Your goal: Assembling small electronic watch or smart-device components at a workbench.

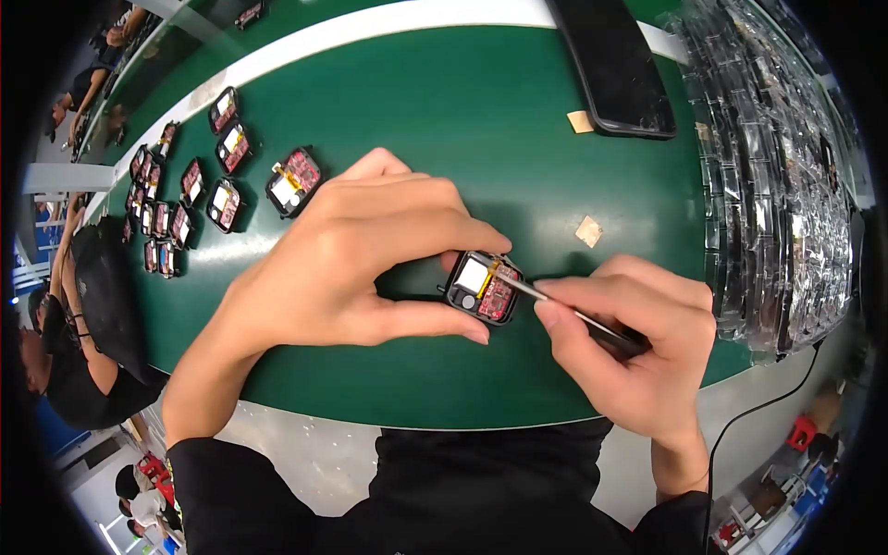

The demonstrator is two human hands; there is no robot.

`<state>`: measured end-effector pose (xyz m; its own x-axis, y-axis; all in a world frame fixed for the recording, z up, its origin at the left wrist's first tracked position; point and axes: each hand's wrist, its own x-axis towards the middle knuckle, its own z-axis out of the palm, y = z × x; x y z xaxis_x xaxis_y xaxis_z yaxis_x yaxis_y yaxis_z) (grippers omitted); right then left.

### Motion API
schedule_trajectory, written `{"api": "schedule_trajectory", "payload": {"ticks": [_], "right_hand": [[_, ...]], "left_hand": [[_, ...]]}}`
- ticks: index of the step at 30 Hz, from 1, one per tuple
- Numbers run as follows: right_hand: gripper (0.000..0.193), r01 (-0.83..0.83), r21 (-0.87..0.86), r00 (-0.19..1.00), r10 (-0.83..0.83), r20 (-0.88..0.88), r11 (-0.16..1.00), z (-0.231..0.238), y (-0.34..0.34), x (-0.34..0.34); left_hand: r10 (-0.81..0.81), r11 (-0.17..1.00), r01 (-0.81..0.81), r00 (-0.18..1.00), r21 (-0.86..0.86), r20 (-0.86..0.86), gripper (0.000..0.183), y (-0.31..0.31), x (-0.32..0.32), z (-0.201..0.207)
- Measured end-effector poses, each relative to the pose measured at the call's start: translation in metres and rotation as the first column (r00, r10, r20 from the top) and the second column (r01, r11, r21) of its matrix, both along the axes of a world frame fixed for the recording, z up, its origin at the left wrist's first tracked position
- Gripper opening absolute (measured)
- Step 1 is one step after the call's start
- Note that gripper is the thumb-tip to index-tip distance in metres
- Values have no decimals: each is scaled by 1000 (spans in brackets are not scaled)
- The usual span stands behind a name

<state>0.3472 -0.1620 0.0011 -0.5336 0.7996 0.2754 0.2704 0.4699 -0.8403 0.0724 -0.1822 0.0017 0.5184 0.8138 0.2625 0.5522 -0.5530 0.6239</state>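
My left hand point(370, 250) grips a small black watch case point(484, 288) between thumb and fingers, above the green table. Inside the open case lie a red circuit board, a silver-white block, a round dark part and a yellow flex strip. My right hand point(638, 338) is closed around slim metal tweezers point(592, 324) with a dark rear part. Their tip touches or nearly touches the yellow strip near the case's upper edge. Another open watch case point(295, 181) lies just beyond my left hand.
Several similar open cases point(191, 181) are spread over the left of the table point(444, 102). At the back right is a black phone-like slab point(624, 79), with tan squares point(589, 231) nearby. Stacked clear plastic trays point(777, 185) line the right edge. A person point(88, 324) sits at left.
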Motion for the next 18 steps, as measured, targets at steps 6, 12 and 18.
{"api": "schedule_trajectory", "payload": {"ticks": [6,12,18], "right_hand": [[15,28,36,999,-28,17,999,3,-2,3],[15,2,43,1000,-2,-16,999,1,-2,8],[16,7,101,1000,-8,9,995,-9,-3,0]], "left_hand": [[5,1000,-6,1000,-18,-16,64,0,-1,1],[24,999,-25,999,-25,-23,65,-2,2,2],[34,999,-34,999,-22,-36,65,-1,2,3]]}}
